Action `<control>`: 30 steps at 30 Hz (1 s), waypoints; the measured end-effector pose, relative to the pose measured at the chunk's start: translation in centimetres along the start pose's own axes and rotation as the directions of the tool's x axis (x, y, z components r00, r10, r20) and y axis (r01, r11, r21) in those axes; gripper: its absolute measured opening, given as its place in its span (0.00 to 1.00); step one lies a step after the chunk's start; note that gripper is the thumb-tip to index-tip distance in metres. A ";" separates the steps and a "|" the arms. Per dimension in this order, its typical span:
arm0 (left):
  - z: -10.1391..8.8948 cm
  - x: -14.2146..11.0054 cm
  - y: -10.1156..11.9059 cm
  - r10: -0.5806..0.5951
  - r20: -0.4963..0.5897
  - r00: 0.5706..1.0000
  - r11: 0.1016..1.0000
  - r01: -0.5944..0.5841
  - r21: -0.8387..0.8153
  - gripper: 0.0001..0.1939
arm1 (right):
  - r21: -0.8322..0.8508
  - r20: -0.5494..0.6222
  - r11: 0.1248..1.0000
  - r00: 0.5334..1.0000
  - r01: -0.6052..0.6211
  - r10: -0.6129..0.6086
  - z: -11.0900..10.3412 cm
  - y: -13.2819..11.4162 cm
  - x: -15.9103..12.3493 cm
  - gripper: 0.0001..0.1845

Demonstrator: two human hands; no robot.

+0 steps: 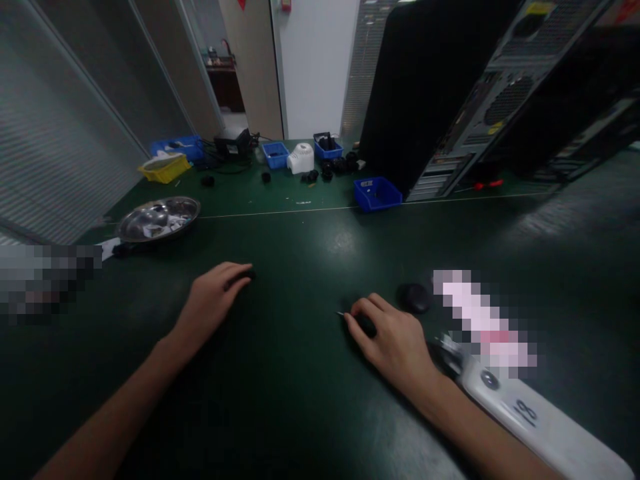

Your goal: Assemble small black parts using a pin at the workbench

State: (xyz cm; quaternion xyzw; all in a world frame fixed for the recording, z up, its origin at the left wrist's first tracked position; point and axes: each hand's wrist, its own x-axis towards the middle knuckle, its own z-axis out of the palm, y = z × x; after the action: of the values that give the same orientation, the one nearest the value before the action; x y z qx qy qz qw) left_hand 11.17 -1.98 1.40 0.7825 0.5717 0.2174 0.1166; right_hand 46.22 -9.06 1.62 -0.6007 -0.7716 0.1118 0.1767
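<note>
My left hand (216,295) rests on the dark green table (310,253) with its fingers curled over a small black part (246,275) at its fingertips. My right hand (393,338) lies palm down to the right, fingers bent around a small black piece (364,325) with a thin metal tip poking out to the left. A round black cap (414,297) sits on the table just beyond my right hand. A white electric screwdriver (530,417) lies along my right forearm.
A steel dish (157,218) holding small bits stands at the left. Blue bins (377,193), a yellow bin (165,167), a white housing (301,159) and loose black parts line the far edge. Black computer towers (450,93) rise at the back right.
</note>
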 end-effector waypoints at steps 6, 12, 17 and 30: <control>-4.7 -0.2 -10.2 -0.243 -0.195 0.950 0.912 0.293 0.289 0.20 | 0.026 0.005 1.000 1.000 0.002 -0.003 0.1 0.0 0.2 0.13; -5.1 -1.0 -11.3 -0.283 -0.293 0.914 0.881 0.368 0.296 0.22 | 0.059 0.007 0.998 1.000 0.015 -0.016 0.2 0.1 0.2 0.13; -5.1 -0.7 -11.1 -0.279 -0.275 0.920 0.866 0.365 0.342 0.24 | 0.054 0.009 0.998 1.000 0.019 -0.019 0.2 0.1 0.2 0.14; -4.9 -0.8 -11.2 -0.248 -0.306 0.919 0.869 0.351 0.350 0.23 | 0.046 -0.002 0.998 0.999 0.033 -0.033 0.2 0.1 0.1 0.14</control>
State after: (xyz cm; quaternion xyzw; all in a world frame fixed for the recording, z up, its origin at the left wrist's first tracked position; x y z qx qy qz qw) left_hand -0.77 0.55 0.75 0.6568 0.7289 0.1730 -0.0857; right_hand 46.21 -8.88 1.44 -0.5839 -0.7785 0.1263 0.1926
